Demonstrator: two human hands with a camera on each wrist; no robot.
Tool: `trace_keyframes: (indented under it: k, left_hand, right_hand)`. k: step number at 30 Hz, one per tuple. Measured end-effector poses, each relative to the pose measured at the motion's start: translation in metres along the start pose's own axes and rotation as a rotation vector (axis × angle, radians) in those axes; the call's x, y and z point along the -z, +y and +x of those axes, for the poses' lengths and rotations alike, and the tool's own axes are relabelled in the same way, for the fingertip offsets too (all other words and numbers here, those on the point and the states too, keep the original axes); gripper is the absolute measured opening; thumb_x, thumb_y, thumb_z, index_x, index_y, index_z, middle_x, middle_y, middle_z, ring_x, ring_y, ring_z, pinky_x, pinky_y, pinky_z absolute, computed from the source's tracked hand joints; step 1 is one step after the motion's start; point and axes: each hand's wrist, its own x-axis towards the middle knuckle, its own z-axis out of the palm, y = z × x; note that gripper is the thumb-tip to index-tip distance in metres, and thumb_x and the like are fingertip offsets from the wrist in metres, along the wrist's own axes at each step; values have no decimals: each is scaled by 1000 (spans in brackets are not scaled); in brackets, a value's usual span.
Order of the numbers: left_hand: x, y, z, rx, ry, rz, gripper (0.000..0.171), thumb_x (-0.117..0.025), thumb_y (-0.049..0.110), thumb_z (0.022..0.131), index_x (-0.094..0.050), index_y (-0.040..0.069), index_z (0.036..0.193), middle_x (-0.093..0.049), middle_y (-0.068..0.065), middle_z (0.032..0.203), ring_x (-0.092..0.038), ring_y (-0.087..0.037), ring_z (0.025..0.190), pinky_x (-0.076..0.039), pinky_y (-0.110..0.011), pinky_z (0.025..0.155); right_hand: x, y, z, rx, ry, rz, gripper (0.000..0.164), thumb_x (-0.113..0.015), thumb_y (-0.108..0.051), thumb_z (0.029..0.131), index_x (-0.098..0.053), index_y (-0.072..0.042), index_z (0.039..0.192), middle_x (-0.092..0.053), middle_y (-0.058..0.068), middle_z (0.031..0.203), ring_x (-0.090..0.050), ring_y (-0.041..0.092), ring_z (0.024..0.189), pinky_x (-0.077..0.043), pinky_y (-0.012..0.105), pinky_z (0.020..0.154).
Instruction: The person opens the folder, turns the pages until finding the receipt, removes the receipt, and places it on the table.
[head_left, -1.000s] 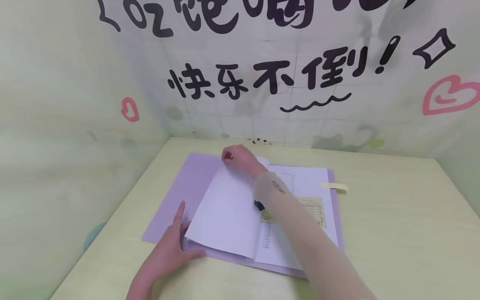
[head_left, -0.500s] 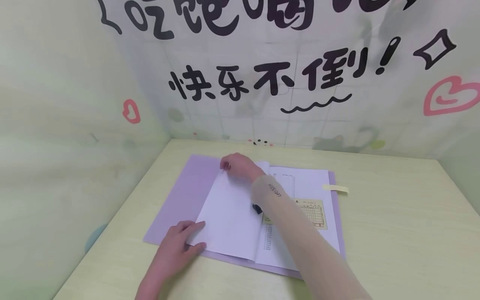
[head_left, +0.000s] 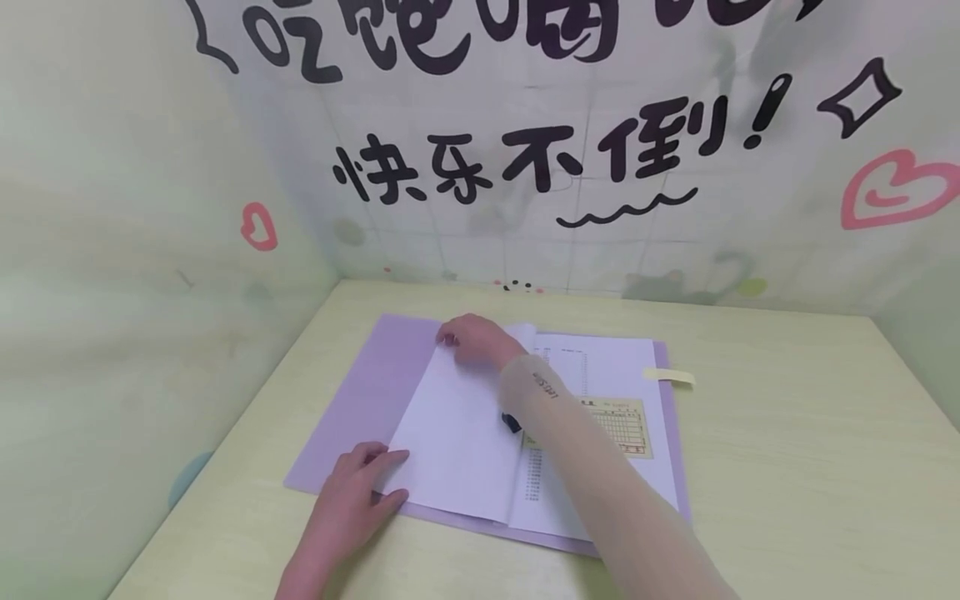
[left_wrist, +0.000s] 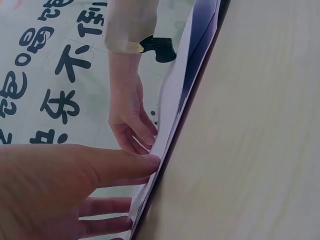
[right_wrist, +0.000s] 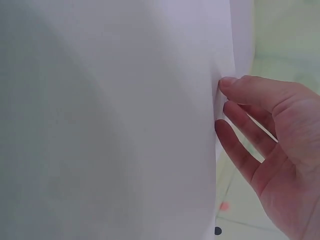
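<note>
Pale wood table [head_left: 810,492] under everything, running back to the wall. Nearest on it, at left: left hand [head_left: 348,500], thumb and fingers spread apart, resting at the near-left corner of the page [head_left: 457,433], not curled round anything.

Purple folder [head_left: 348,400] next, lying open mid-table, near edge just past the thumb, cover bare along the left. Page inside it, left of the spine, blank side up. Near edge of page bowed up toward the spine in the left wrist view.

Right of the spine: printed sheet [head_left: 622,362] lying flat, yellow slip [head_left: 630,429] on top, partly hidden by the sleeve [head_left: 592,467]. Small tab [head_left: 671,377] farther back, sticking out past the right edge of the folder.

Right hand [head_left: 480,342] at the far-left corner, reaching across; thumb and fingertips pinching the page's left edge, seen closest in the right wrist view.

Probably settling the page at left. Best to keep left hand light on the near corner, pull gently and evenly with the right, press the bow out toward the spine, let go last at the far corner. Mind the sleeve: could drag the slip.

Farthest: white wall [head_left: 465,242] with black lettering.
</note>
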Motion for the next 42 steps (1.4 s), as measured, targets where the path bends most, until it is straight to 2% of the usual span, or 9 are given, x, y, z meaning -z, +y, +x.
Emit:
trace_keyframes:
  k: [7,15,22,31,38,42]
  left_hand:
    - [-1,0,2,-22,19,19,42,-81,20,79,-69,15,119,-62,-10,126,-58,-35,111,-49,-52,91]
    - [-2,2,6,-21,-11,8,43,-81,18,78,-68,12,119,-62,-8,127,-56,-35,111,-49,-53,86]
    - [-2,6,7,-21,-63,-13,41,-78,11,81,-70,14,121,-60,-11,129,-54,-33,111,-48,-49,92]
    - [-4,7,7,-4,-84,-33,42,-77,9,82,-70,12,123,-58,-12,133,-52,-31,115,-49,-46,97]
    - [-3,8,7,-7,-80,-24,42,-77,9,82,-69,13,123,-59,-12,132,-53,-33,115,-49,-47,97]
    - [-3,9,8,-23,-63,-21,42,-78,9,80,-70,12,121,-59,-14,130,-54,-34,114,-50,-48,96]
  right_hand:
    - [-4,3,3,4,-24,-13,43,-59,0,90,-63,-17,130,-63,2,133,-54,20,130,-40,34,116]
    - [-5,5,5,-5,-41,9,42,-57,1,92,-64,-17,130,-62,2,135,-51,20,134,-38,34,117]
    - [-5,6,3,-16,-40,24,42,-57,-1,93,-64,-19,130,-61,1,135,-52,19,133,-39,34,116]
    - [-5,3,1,-22,-38,25,41,-57,-2,94,-63,-18,131,-61,1,136,-52,20,133,-40,34,116]
    - [2,-7,-5,-11,-57,-8,37,-57,-7,97,-61,-15,133,-59,3,139,-48,21,139,-35,35,120]
    - [14,-12,-7,6,-93,0,39,-58,-12,98,-58,-15,137,-57,2,143,-47,21,139,-37,36,119]
